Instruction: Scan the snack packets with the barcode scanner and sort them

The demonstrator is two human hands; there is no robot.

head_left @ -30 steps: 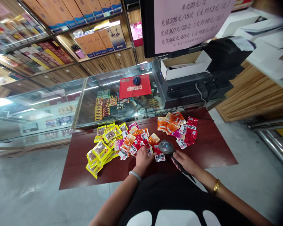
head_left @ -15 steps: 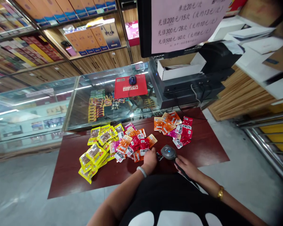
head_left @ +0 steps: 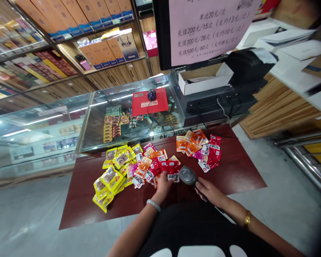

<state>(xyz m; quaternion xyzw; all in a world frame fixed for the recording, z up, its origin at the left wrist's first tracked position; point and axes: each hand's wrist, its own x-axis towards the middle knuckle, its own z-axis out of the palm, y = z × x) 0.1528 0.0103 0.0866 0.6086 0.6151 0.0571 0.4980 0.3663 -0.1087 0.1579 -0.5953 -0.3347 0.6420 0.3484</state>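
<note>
Left hand (head_left: 163, 184) lifts a red packet (head_left: 172, 170) beside the right hand's (head_left: 209, 189) scanner (head_left: 187, 175).

A red snack packet (head_left: 172, 170) is pinched in the fingers of the left hand (head_left: 163, 185) and held face-up, just beside the head of a dark handheld scanner (head_left: 187, 175), which is gripped by the right hand (head_left: 210, 191). Beyond the left hand, red, orange and pink packets (head_left: 149, 165) are heaped on the dark red table (head_left: 238, 171), with yellow packets (head_left: 111, 176) further to its left. A second pile (head_left: 200, 148) is spread beyond the right hand.
</note>
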